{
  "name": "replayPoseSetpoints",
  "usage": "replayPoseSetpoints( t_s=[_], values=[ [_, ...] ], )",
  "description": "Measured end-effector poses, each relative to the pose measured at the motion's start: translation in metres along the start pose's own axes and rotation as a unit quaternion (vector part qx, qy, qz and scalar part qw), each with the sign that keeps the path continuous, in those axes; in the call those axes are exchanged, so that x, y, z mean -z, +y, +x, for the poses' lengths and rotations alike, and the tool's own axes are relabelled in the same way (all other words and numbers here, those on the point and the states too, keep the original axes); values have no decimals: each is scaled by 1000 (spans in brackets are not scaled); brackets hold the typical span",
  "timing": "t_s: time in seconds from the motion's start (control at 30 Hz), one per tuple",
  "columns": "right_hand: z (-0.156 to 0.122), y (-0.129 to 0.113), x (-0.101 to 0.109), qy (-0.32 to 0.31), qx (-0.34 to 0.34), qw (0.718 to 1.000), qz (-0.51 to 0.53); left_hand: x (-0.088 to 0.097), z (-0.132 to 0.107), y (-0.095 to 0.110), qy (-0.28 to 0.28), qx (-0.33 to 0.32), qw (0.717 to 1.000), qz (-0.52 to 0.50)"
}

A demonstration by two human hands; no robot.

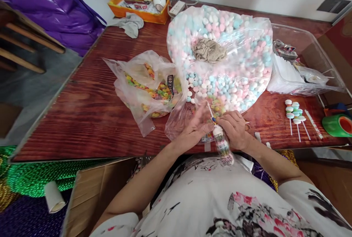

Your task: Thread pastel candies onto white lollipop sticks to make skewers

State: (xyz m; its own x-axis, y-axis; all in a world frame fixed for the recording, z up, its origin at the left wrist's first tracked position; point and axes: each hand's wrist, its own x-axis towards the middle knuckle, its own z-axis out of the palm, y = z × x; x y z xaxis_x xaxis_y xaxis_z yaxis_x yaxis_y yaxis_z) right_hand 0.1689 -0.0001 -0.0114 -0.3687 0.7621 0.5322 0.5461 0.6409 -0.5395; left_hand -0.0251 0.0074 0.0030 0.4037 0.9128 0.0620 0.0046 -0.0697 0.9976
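Observation:
At the table's near edge my right hand (233, 128) is closed around a small clear tube (223, 149) filled with coloured candy rings, and a thin white stick (210, 110) rises from between my hands. My left hand (196, 125) is blurred, fingers partly spread, touching the top of the tube beside the stick. Just beyond my hands lies a large clear bag of pink, blue and white round candies (220, 57). A smaller bag of multicoloured rings (150, 86) sits to its left.
Several finished candy sticks (295, 116) lie at the right, near a green tape roll (338, 125). A clear tray (305, 68) holds wrappers. An orange tray (137, 7), a grey cloth (129, 24) and a power strip (177, 7) sit at the back. A cardboard box (93, 193) stands below left.

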Motion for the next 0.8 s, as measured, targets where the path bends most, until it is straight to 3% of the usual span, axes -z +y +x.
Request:
replayPoseSetpoints(
  t_s=[0.1,0.2,0.27,0.37,0.43,0.5,0.53,0.57,0.63,0.7,0.73,0.77,0.8],
  values=[
    [4,4,0,30,103,990,-88,-4,-11,-4,-72,156,960,-220],
    [4,5,-6,31,127,985,-115,-4,-18,1,-77,161,953,-246],
    [5,5,-8,23,130,984,-123,-2,-20,5,-58,116,977,-172],
    [8,3,-7,-2,101,992,-79,2,-22,5,-13,9,999,39],
    [11,-2,-3,-28,20,999,18,5,-23,0,15,-111,974,195],
    [12,-8,1,-67,-110,976,173,9,-24,-6,41,-238,915,324],
    [11,-12,2,-89,-184,942,266,10,-25,-9,50,-287,881,373],
    [10,-16,1,-113,-257,890,361,12,-27,-12,53,-321,850,414],
    [6,-27,-4,-152,-380,745,526,17,-33,-16,45,-357,808,467],
    [-1,-40,-18,-165,-459,607,627,25,-45,-19,36,-365,794,485],
    [-4,-48,-27,-173,-482,559,652,30,-56,-20,36,-362,792,491],
    [-7,-55,-37,-182,-493,529,666,35,-69,-19,40,-354,791,497],
    [-9,-62,-47,-194,-494,517,672,42,-86,-18,48,-337,790,510]
  ],
)
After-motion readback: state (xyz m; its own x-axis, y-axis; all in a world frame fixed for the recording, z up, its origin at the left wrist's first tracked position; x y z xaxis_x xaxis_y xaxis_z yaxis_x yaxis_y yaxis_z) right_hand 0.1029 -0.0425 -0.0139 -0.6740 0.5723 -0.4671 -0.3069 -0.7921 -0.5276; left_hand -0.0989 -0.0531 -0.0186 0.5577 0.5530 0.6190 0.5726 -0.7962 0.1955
